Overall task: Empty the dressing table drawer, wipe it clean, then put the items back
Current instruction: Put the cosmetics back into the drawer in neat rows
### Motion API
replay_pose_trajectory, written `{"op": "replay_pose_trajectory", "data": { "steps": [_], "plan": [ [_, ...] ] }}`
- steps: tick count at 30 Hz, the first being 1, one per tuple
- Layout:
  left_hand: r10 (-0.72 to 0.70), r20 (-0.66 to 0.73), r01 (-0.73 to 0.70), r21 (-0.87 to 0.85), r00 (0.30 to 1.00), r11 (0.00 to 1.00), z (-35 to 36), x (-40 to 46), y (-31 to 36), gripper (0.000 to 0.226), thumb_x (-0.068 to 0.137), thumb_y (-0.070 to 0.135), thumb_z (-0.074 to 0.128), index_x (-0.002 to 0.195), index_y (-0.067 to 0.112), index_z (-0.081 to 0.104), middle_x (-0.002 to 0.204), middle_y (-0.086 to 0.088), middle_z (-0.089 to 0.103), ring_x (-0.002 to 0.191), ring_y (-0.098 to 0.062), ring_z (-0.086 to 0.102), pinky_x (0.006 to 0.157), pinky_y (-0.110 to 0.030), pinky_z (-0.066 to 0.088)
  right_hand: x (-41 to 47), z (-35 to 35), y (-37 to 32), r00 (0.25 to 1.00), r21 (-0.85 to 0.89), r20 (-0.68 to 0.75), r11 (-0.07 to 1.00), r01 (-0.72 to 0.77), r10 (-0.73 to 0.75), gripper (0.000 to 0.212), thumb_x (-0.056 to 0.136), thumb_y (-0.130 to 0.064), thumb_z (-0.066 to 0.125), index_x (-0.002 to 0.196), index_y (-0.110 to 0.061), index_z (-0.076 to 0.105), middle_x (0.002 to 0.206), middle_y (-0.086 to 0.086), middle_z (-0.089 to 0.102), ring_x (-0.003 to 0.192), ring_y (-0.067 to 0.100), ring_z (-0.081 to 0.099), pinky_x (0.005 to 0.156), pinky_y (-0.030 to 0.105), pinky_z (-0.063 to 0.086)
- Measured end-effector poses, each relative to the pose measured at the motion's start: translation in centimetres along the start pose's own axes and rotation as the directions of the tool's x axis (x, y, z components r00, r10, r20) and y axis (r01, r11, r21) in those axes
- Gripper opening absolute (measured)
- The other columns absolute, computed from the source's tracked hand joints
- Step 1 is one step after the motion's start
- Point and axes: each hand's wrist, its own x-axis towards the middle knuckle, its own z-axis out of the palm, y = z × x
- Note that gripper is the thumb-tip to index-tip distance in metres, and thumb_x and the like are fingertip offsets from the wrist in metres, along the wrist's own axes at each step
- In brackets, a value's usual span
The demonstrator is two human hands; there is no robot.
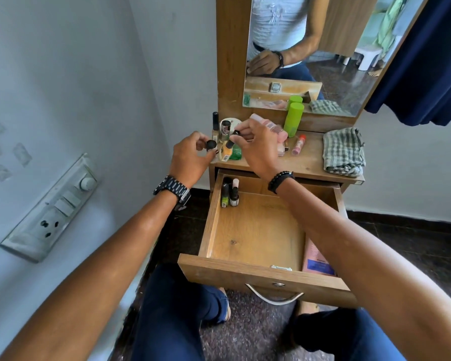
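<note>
The wooden drawer [255,233] stands pulled out. In its back left corner stand a few small bottles [229,192], and a pink packet [317,259] lies along its right side. My left hand [190,157] pinches a small black cap [211,145] above the table's left edge. My right hand [257,147] holds a small dark tube [231,140] with its end toward the cap, the two a little apart. Behind my hands the tabletop [307,162] carries several cosmetics, a green bottle [293,119] and a pink stick [298,144].
A checked cloth [343,152] lies folded on the right of the tabletop. A mirror [307,56] rises behind. A switchboard [52,207] is on the left wall, a dark blue curtain [427,74] hangs at the right. My knees are below the drawer front.
</note>
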Motion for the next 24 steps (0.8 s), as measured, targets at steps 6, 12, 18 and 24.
{"op": "replay_pose_trajectory", "data": {
  "steps": [6,12,18,24],
  "plan": [
    [0.03,0.151,-0.016,-0.094,0.988,0.995,0.0,-4.7,-0.4,0.03,0.079,0.02,0.071,0.106,0.013,0.063,0.098,0.002,0.067,0.084,-0.007,0.06,0.069,-0.002,0.041,-4.2,-2.7,0.9,0.992,-0.026,0.11,0.998,-0.06,0.063,0.015,0.079,-0.015,0.074,0.088,-0.015,0.063,0.079,-0.001,0.068,0.071,0.009,0.063,0.068,0.019,0.054],
    [0.019,0.364,-0.019,-0.004,0.931,1.0,1.8,-7.0,-1.2,0.031,0.08,0.022,0.07,0.11,0.016,0.065,0.101,0.001,0.066,0.09,-0.008,0.057,0.076,-0.02,0.041,-7.5,-2.9,4.0,0.958,-0.137,0.231,0.98,-0.142,0.172,0.013,0.078,-0.014,0.075,0.082,-0.017,0.063,0.068,-0.011,0.063,0.058,-0.003,0.058,0.059,0.01,0.049],
    [-0.001,0.389,-0.104,0.249,0.921,0.963,4.1,-6.9,-2.5,0.028,0.076,0.025,0.073,0.102,0.017,0.068,0.095,-0.003,0.059,0.089,-0.019,0.055,0.077,-0.036,0.048,-8.4,-0.9,6.3,0.941,-0.22,0.254,0.961,-0.17,0.224,0.014,0.078,-0.012,0.074,0.089,-0.011,0.065,0.083,0.002,0.068,0.075,0.012,0.063,0.071,0.022,0.056],
    [-0.007,0.369,-0.136,0.361,0.93,0.923,4.8,-6.6,-2.9,0.027,0.078,0.026,0.07,0.103,0.017,0.067,0.098,-0.003,0.05,0.096,-0.021,0.047,0.082,-0.037,0.043,-8.0,0.8,6.7,0.943,-0.282,0.265,0.951,-0.125,0.202,0.013,0.081,-0.009,0.07,0.092,-0.009,0.064,0.085,0.005,0.067,0.079,0.018,0.064,0.075,0.036,0.057]
  ]
}}
